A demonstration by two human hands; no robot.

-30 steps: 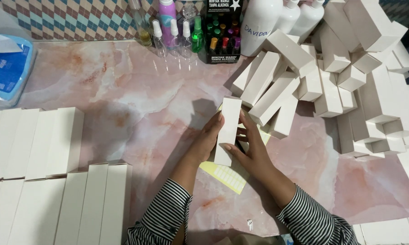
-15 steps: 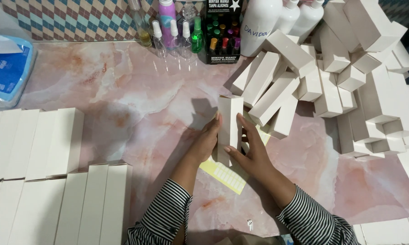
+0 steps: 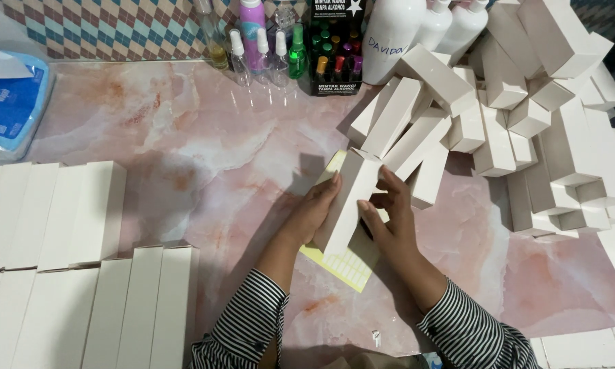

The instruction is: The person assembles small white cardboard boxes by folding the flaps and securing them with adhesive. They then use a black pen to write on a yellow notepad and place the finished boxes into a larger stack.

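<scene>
1. The table (image 3: 184, 137), a pink marbled surface, fills the view beneath your hands.
2. A loose heap of white boxes (image 3: 526, 123) spreads from 12 to 3 o'clock, the boxes tilted and leaning on one another.
3. Rows of white boxes (image 3: 68, 273) lie flat and side by side from 8 to 9 o'clock, touching along their long edges.
4. A blue pack (image 3: 10, 109) sits at 10 o'clock on the table's edge.
5. Large white bottles (image 3: 416, 31) stand upright at 12 o'clock, just beside a dark display box of small vials (image 3: 336, 51).
6. Small clear spray bottles (image 3: 259, 48) stand at 11 o'clock, just left of the display box, with a pink-purple bottle behind them.
7. The long white box (image 3: 346, 201) you hold stands tilted near the centre, its top leaning toward 1 o'clock and close to the heap.
8. Your left hand (image 3: 312, 213) lies flat along the box's left side, its fingers (image 3: 329, 188) pressed against it.
9. Your right hand (image 3: 389, 222) closes round the box's right side, its fingers (image 3: 389, 184) curled and grasping it.
10. A yellow sheet of white labels (image 3: 345, 263) lies on the table under the box, showing at 6 o'clock of it and again at its upper left edge.
</scene>
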